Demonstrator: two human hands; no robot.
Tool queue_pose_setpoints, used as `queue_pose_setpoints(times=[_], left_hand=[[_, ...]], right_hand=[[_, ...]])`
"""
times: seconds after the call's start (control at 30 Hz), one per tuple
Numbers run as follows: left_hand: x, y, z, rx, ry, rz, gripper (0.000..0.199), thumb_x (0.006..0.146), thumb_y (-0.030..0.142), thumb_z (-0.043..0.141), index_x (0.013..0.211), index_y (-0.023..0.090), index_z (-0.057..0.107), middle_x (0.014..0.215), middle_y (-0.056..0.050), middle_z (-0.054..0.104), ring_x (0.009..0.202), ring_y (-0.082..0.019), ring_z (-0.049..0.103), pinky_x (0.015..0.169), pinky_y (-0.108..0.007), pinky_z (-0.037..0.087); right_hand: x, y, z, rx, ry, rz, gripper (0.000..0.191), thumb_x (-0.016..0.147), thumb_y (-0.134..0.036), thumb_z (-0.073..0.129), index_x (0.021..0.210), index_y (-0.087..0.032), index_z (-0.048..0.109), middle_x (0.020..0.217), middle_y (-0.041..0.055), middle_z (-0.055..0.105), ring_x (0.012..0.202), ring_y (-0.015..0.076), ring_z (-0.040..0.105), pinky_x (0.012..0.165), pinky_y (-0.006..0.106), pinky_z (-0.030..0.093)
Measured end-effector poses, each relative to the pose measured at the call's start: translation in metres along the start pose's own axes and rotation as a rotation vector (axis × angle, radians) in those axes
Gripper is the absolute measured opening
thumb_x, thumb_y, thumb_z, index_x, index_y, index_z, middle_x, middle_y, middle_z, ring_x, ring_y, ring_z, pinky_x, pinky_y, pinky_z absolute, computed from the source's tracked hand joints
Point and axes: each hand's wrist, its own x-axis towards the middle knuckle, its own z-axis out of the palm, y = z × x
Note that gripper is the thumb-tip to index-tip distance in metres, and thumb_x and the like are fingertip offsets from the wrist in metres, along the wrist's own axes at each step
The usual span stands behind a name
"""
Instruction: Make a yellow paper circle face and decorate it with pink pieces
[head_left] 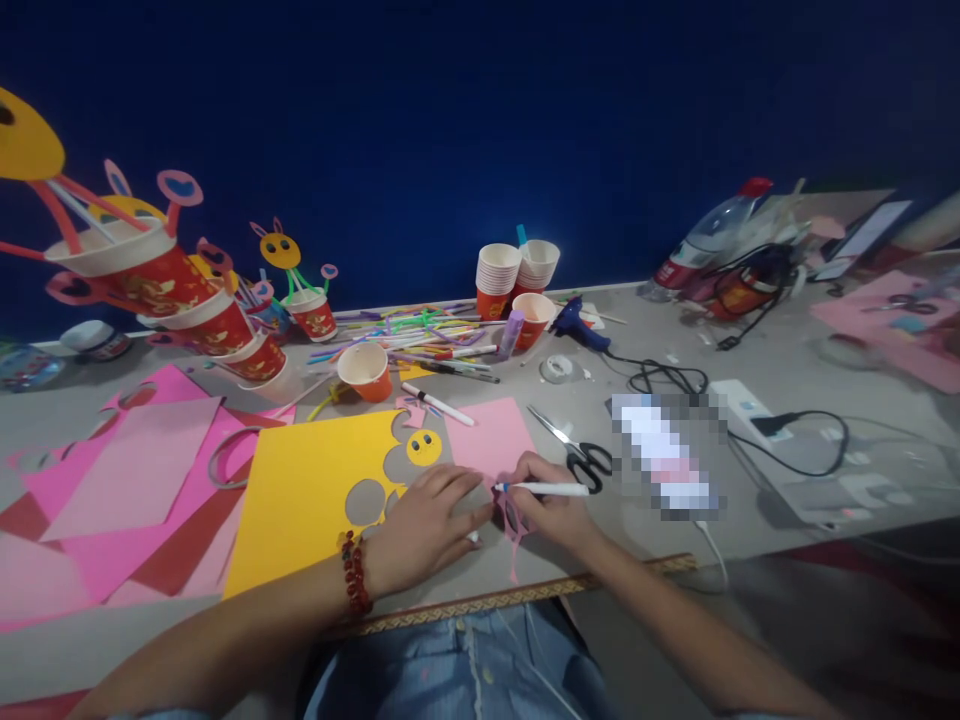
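Observation:
My right hand (553, 508) is closed around a white marker (551, 489), its blue tip pointing left at the pink paper (491, 437). My left hand (424, 520) lies palm down with its fingers stretched out, beside the marker tip and over the paper's lower left part. A small white end of something shows by its fingertips; the rest is hidden. Just beyond that hand lies a yellow smiley circle (424, 447). Under its wrist is a yellow sheet (311, 490) with round holes cut in it. Cut pink paper strips (514, 545) hang together below my right hand.
Black-handled scissors (589, 465), a phone (664, 455) and a power strip (750, 410) lie to the right. Behind are a blue glue gun (577, 325), stacked paper cups (495, 280) and many coloured sticks (420, 335). Decorated cups (142, 270) and pink sheets (135, 460) occupy the left.

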Motion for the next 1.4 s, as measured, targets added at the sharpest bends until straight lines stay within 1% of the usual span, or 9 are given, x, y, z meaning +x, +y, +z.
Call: queue_pose_setpoints(times=[0.37, 0.63, 1.07, 1.4], left_hand=[[0.0002, 0.0014, -0.0005, 0.007, -0.002, -0.007, 0.037, 0.094, 0.037, 0.057, 0.129, 0.026, 0.055, 0.139, -0.012, 0.049, 0.129, -0.029, 0.045, 0.110, -0.050, 0.038], [0.0005, 0.0022, -0.0016, 0.003, 0.015, -0.009, 0.035, 0.093, 0.037, 0.058, 0.127, 0.025, 0.056, 0.137, -0.011, 0.050, 0.129, -0.028, 0.045, 0.110, -0.050, 0.038], [0.0002, 0.0019, -0.0005, 0.003, 0.006, -0.008, 0.038, 0.093, 0.036, 0.060, 0.129, 0.025, 0.054, 0.138, -0.012, 0.049, 0.130, -0.028, 0.044, 0.111, -0.049, 0.037], [0.0004, 0.0036, -0.0018, 0.006, -0.006, -0.013, 0.038, 0.093, 0.036, 0.059, 0.128, 0.025, 0.054, 0.138, -0.012, 0.049, 0.130, -0.029, 0.044, 0.111, -0.050, 0.036]], right_hand=[[-0.0019, 0.0037, 0.0001, 0.001, -0.013, 0.015, 0.011, 0.076, -0.017, 0.055, 0.068, -0.022, 0.050, 0.056, -0.0053, 0.051, 0.049, 0.0110, 0.044, 0.049, 0.023, 0.035], [-0.0014, 0.0024, 0.0004, 0.001, -0.014, 0.020, 0.011, 0.076, -0.016, 0.055, 0.067, -0.021, 0.050, 0.057, -0.0053, 0.052, 0.049, 0.0107, 0.044, 0.049, 0.022, 0.035], [-0.0012, 0.0028, 0.0005, -0.011, -0.019, 0.012, 0.011, 0.077, -0.017, 0.055, 0.068, -0.021, 0.051, 0.057, -0.0052, 0.051, 0.050, 0.0107, 0.044, 0.050, 0.022, 0.035], [-0.0027, 0.0035, 0.0006, -0.049, -0.031, 0.044, 0.010, 0.076, -0.017, 0.054, 0.068, -0.021, 0.050, 0.054, -0.0061, 0.049, 0.047, 0.0107, 0.043, 0.048, 0.023, 0.033]])
